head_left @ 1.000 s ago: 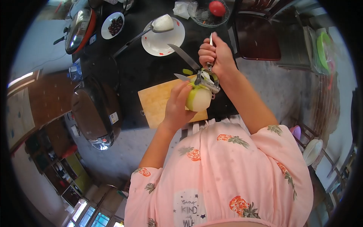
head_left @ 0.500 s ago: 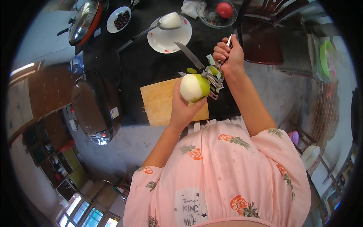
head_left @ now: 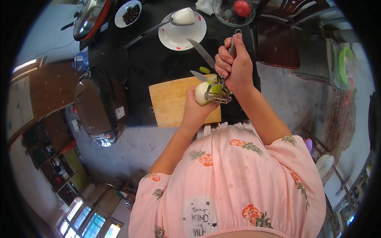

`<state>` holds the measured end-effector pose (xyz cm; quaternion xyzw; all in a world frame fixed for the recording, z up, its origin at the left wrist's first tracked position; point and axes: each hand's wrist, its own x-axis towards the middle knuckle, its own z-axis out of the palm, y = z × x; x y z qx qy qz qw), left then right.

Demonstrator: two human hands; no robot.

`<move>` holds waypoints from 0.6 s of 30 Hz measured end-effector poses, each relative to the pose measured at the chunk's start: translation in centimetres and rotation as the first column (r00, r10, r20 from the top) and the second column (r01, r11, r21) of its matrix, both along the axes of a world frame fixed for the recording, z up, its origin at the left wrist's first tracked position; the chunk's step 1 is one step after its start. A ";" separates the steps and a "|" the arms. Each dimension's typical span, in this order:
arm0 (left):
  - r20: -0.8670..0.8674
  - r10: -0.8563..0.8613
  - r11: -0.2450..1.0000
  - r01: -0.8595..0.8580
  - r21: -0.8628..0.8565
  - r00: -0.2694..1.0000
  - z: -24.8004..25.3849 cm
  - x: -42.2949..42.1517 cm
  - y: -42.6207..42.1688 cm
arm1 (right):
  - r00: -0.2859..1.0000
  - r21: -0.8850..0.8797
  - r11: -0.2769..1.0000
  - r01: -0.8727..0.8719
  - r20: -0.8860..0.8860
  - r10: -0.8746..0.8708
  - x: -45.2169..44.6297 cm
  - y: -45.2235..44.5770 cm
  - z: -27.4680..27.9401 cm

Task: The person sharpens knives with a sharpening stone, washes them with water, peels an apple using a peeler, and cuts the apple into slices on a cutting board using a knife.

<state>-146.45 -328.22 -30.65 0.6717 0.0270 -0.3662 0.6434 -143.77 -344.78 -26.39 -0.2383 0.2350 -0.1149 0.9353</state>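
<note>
Black table [head_left: 137, 83] under most of it. Brown appliance [head_left: 95, 105], left edge. Wooden board [head_left: 168, 104] on the table, near side; ring at its left edge. White plate [head_left: 170, 36] past the board, long-handled utensil [head_left: 152, 28] with its head over the plate. Glass bowl [head_left: 223, 19] right of the plate, red round item [head_left: 241, 8] in it. White bowl [head_left: 120, 19] far left, dark round fruits [head_left: 131, 15] inside. Big knife blade [head_left: 199, 49] between plate and right hand, handle hidden; small knife blade [head_left: 198, 75] at the board's far edge.

Right hand [head_left: 238, 65]: fingers curled tight round the peeler's handle, thumb up along it. Left hand [head_left: 195, 113]: cupped round the near-left side of the fruit [head_left: 201, 94], above the board; part white, part green. Peeler [head_left: 218, 94]: head at the fruit's right side, below the right hand. Green scrap [head_left: 204, 70] just past the small blade.
</note>
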 end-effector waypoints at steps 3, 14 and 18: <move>-0.049 0.017 0.999 -0.015 0.037 0.999 0.1 -0.3 -0.1 | 1.000 -0.009 1.000 -0.007 -0.004 0.007 0.0 0.2 -0.2; 0.053 -0.120 0.964 0.129 -0.231 0.991 3.0 -0.2 1.1 | 0.948 0.023 0.976 0.215 -0.247 -0.202 1.0 -4.3 -8.4; 0.006 -0.051 0.991 0.052 -0.123 0.999 2.1 0.9 0.9 | 0.979 0.095 0.976 0.194 -0.088 -0.186 0.5 -4.1 -4.9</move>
